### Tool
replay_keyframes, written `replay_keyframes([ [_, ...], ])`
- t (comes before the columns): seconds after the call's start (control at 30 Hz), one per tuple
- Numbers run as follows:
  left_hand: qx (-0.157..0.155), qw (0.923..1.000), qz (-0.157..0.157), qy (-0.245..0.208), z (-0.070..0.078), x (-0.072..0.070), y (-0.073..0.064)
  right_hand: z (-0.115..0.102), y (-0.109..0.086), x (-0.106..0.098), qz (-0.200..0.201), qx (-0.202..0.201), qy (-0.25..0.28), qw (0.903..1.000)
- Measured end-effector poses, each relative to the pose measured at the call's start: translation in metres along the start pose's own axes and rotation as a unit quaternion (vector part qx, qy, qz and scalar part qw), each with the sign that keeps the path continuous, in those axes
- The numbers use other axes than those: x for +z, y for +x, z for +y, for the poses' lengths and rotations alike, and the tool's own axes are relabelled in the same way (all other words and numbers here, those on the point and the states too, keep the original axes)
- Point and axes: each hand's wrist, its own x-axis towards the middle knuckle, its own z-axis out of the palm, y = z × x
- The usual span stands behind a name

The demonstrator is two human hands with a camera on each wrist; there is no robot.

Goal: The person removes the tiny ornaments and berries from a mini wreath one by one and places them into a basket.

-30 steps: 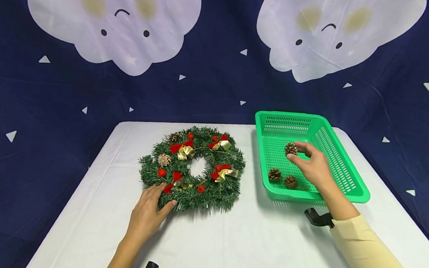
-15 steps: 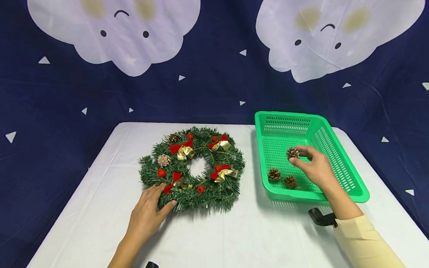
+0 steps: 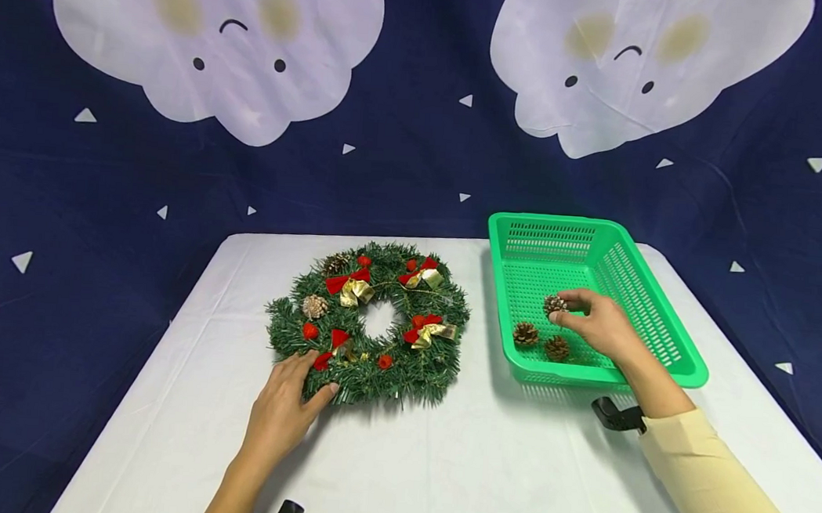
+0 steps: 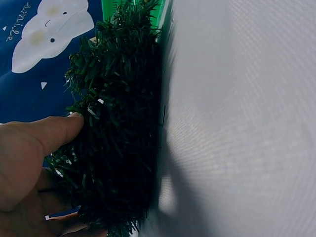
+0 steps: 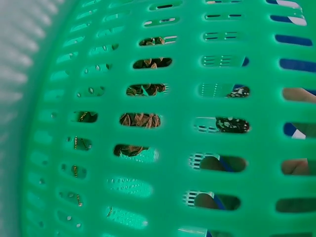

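My right hand (image 3: 601, 325) pinches a white-tipped pine cone (image 3: 556, 304) between thumb and fingers, inside the green plastic basket (image 3: 690, 369). Two brown pine cones, one on the left (image 3: 525, 334) and one on the right (image 3: 557, 349), lie on the basket floor just in front of it. Through the slots in the right wrist view the pinched pine cone (image 5: 233, 124) shows only in part. My left hand (image 3: 282, 405) rests on the near left edge of a green Christmas wreath (image 3: 411, 374), fingers on top and thumb (image 4: 66, 131) against its outer side, fingertips partly hidden in the needles.
Red-and-gold bows, red berries, a pale pine cone (image 3: 314, 306) and a dark pine cone (image 3: 336, 264) decorate the wreath. A white cloth (image 3: 469, 464) covers the table. Behind it hangs a dark blue curtain (image 3: 401, 185) with clouds. A thin gold beaded strand (image 5: 75, 143) shows through the basket slots.
My right hand, holding the white-tipped pine cone, has moved slightly towards me and lower in the basket. My left hand and the wreath have stayed put.
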Motion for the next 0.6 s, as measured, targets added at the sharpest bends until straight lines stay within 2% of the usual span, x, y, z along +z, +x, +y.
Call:
replay_keyframes([
  [0.33,-0.003,1.0000,-0.001,0.000,0.0009,-0.0009,-0.0009,0.0009,-0.0009,0.0005,-0.037,0.006,0.002,0.9993],
  [0.6,-0.003,1.0000,0.001,-0.002,0.0007,-0.0004,-0.0009,-0.0006,-0.0016,0.0004,-0.023,0.001,0.001,0.9997],
])
